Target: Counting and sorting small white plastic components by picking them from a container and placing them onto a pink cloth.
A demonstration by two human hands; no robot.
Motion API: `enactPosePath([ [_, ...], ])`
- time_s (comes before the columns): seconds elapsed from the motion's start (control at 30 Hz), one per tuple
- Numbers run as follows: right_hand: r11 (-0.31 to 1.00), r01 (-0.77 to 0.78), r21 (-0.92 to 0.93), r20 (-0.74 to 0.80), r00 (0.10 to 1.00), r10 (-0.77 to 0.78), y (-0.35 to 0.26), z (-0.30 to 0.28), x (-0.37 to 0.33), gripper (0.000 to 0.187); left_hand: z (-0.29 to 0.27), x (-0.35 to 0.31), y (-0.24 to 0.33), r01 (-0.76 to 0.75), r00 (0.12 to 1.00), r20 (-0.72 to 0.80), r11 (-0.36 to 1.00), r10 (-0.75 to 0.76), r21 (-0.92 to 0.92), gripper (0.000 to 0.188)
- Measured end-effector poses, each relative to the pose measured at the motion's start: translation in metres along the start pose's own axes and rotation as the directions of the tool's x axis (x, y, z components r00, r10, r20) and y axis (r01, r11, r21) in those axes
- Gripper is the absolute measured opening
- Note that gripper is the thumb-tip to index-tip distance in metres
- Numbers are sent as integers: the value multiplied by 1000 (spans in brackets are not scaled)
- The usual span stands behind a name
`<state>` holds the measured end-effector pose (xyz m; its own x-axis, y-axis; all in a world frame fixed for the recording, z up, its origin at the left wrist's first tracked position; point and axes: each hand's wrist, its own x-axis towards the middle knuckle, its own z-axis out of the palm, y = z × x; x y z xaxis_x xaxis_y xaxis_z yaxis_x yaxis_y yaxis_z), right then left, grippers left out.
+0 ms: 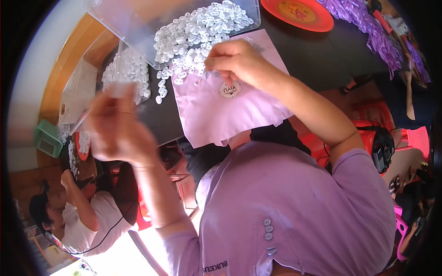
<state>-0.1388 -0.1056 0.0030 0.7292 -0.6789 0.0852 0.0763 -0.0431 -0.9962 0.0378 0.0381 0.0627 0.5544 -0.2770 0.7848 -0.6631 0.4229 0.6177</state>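
My right hand [239,64] is closed in a pinch over a pink cloth [207,115] laid across the table edge and my lap. Whatever its fingertips hold is too small to make out. Just beside those fingertips, a heap of small white oval pieces with dark holes [193,39] spills from a clear plastic bin [258,14] onto the cloth. My left hand [119,126] is raised to the left of the cloth, smeared by motion, so its fingers cannot be read. A smaller clear container of similar white pieces [126,69] stands behind it.
At the far right, an orange-red plate [324,23] and bundles of purple ribbon [363,23] lie on the dark table [299,50]. A green box [48,138] sits at the left. A person in a white shirt [96,216] works at lower left; red stools [368,138] stand at right.
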Motion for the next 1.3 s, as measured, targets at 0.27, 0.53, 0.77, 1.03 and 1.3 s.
enactPosePath([
  [0.27,929,0,-369,14,1000,6,3,-29,9,13,-29,98,-36,-528,844,359,506,397,682,26],
  [0.53,832,113,-544,8,992,-130,8,-35,15,11,43,-50,-44,-204,646,754,925,-118,320,17],
  [0.77,780,205,-592,-21,963,-269,17,-35,9,9,58,-67,-64,-451,652,754,761,-75,466,7],
  [1.03,755,346,-557,29,917,-398,10,-27,3,6,45,-53,-41,508,610,581,828,-539,236,9],
  [1.3,736,422,-529,130,897,-422,-2,-1,12,8,44,-46,-29,884,431,522,461,-736,-79,10],
])
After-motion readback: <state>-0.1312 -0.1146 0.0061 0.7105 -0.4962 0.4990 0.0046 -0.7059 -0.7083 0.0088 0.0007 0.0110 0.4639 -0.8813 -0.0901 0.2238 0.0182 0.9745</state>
